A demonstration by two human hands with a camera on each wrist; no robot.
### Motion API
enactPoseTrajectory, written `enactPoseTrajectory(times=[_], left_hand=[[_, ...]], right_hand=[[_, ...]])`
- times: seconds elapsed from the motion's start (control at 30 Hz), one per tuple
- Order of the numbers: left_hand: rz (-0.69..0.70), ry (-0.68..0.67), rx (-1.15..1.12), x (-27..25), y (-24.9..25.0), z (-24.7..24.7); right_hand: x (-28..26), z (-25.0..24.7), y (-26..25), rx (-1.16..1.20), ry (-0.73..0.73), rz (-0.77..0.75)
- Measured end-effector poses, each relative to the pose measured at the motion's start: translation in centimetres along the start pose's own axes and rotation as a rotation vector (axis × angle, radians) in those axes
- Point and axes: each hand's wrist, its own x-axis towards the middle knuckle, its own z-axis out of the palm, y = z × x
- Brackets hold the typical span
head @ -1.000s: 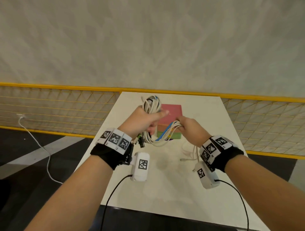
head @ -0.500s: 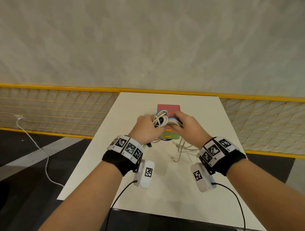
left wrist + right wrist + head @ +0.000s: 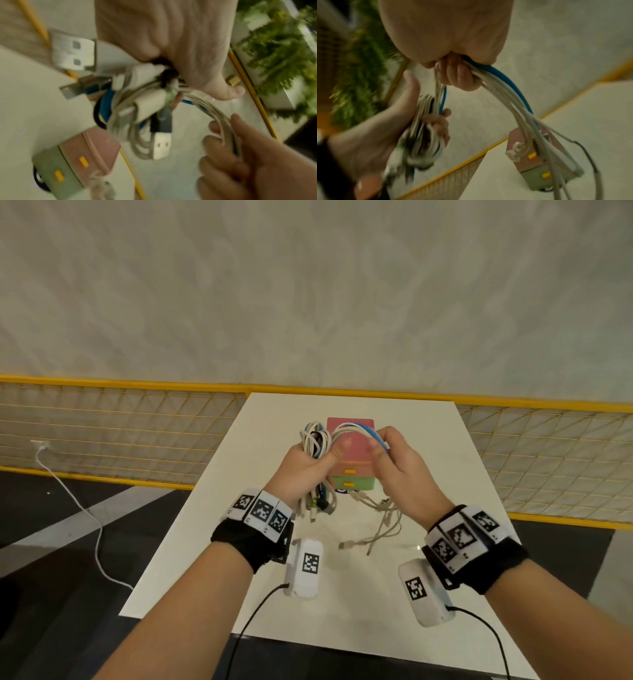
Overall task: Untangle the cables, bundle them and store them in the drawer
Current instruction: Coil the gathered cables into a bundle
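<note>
My left hand (image 3: 303,470) grips a coiled bundle of cables (image 3: 315,440), white, blue and black, with USB plugs (image 3: 162,143) hanging below the fist. My right hand (image 3: 394,463) holds a run of white and blue cable strands (image 3: 356,429) that arches from the bundle over to it; their loose ends (image 3: 380,518) trail down onto the white table (image 3: 342,594). Behind the hands stands a small drawer box (image 3: 352,460) with a pink top drawer, a green lower drawer and yellow handles, both drawers pushed in. The right wrist view shows fingers (image 3: 458,75) curled round the strands.
A yellow mesh fence (image 3: 102,433) runs behind the table, with a pale wall above it. A white cable (image 3: 85,515) lies on the dark floor to the left. Green plants (image 3: 278,54) show in the wrist views.
The hands were close together over the box; now they have drawn apart and risen a little, stretching an arch of cable between them. The loose ends hang lower on the table.
</note>
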Motion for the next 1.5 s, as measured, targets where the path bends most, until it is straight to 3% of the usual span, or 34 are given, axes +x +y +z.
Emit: enactPoseTrajectory(times=[0.3, 0.4, 0.53, 0.63, 0.8, 0.93, 1.07, 1.2, 1.3, 1.4, 1.5], left_hand=[[-0.060, -0.089, -0.217, -0.9, 1.0, 2.6], [-0.119, -0.016, -0.394, -1.4, 1.2, 2.8], [-0.124, 0.191, -0.460, -0.9, 0.8, 2.5], [-0.071, 0.323, -0.481, -0.3, 1.0, 2.4], [0.000, 0.348, -0.512, -0.2, 1.5, 2.1], [0.097, 0.297, -0.667, 0.0, 2.4, 0.7], [0.171, 0.069, -0.602, -0.6, 2.5, -0.2], [0.208, -0.167, -0.248, -1.9, 2.5, -0.9], [0.139, -0.262, 0.038, -2.6, 2.2, -0.5], [0.044, -0.287, 0.076, -2.4, 1.5, 0.2], [0.016, -0.220, 0.094, -2.1, 0.8, 1.0]], right_hand=[[-0.8, 1.9, -0.7, -0.376, -0.126, -0.129], [-0.6, 1.7, -1.2, -0.443, -0.183, -0.163], [-0.9, 1.4, -1.0, -0.324, -0.307, -0.216], [-1.4, 1.4, -0.5, -0.239, -0.259, -0.183], [-1.7, 1.1, 0.2, -0.029, -0.198, -0.151], [-2.2, 0.6, 2.3, -0.038, -0.218, -0.033], [-1.6, 0.1, 3.4, -0.233, -0.329, -0.037], [0.0, -1.1, 4.0, -0.565, -0.394, -0.140], [1.1, -1.0, 3.4, -0.831, -0.349, -0.268], [1.2, 0.2, 2.6, -0.961, -0.276, -0.340], [1.2, 0.9, 2.2, -0.883, -0.233, -0.223]])
